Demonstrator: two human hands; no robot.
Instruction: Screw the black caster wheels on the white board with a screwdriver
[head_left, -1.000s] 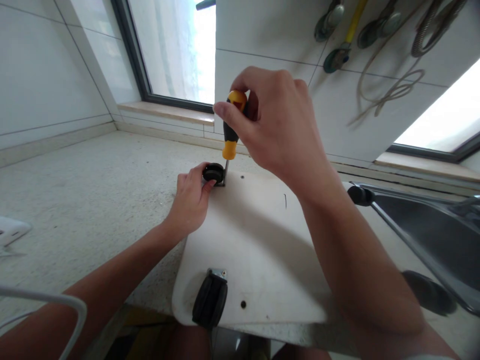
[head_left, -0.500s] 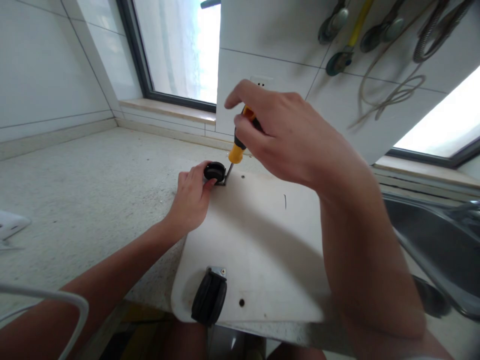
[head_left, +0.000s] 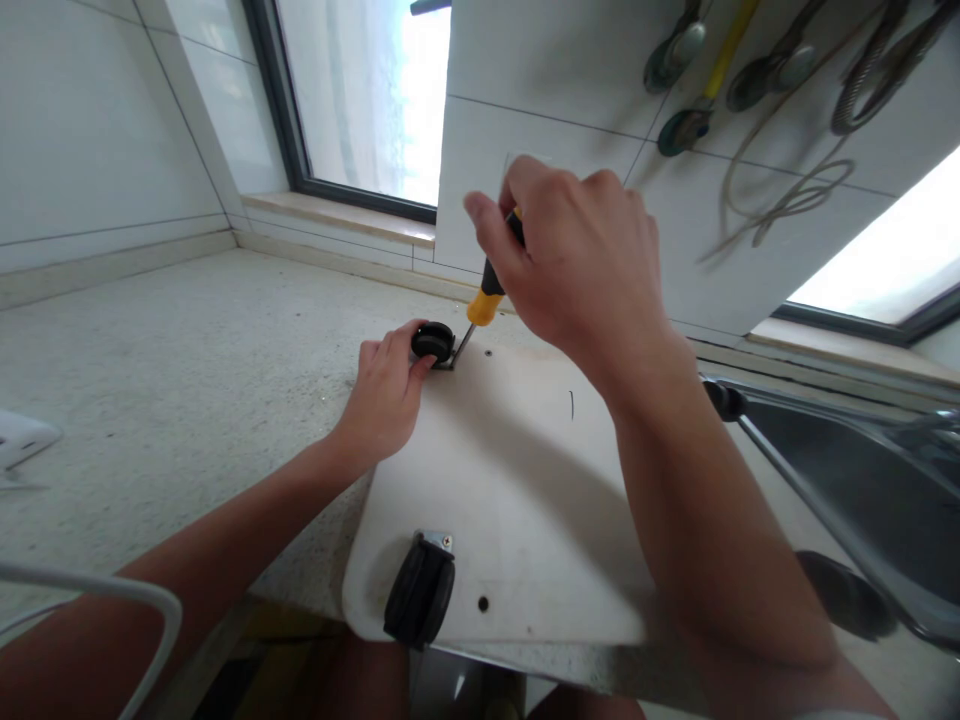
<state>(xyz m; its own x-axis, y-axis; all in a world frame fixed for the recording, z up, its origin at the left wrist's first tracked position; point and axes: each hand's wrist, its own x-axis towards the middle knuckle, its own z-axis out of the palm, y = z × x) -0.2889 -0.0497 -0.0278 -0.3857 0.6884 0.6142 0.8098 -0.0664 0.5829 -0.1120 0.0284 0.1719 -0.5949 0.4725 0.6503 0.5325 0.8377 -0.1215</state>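
A white board (head_left: pixel 517 480) with rounded corners lies flat on the speckled counter. At its far left corner, my left hand (head_left: pixel 386 395) is closed around a black caster wheel (head_left: pixel 433 342). My right hand (head_left: pixel 581 260) grips the handle of a yellow and black screwdriver (head_left: pixel 484 303), which tilts with its shaft pointing down to the caster's metal plate. The screw under the tip is too small to make out. A second black caster (head_left: pixel 421 592) sits at the near left corner, with a screw visible in its plate.
On the right is a metal sink (head_left: pixel 847 470), with dark objects by its edge. Valves (head_left: pixel 682 130) and a loose cable (head_left: pixel 802 190) hang on the tiled wall. A white device (head_left: pixel 26 440) lies far left, and a white cable (head_left: pixel 97 585) crosses the lower left.
My right hand has turned on the screwdriver, its fingers now curled over the handle, and the handle leans more to the right. My left hand keeps its hold on the caster.
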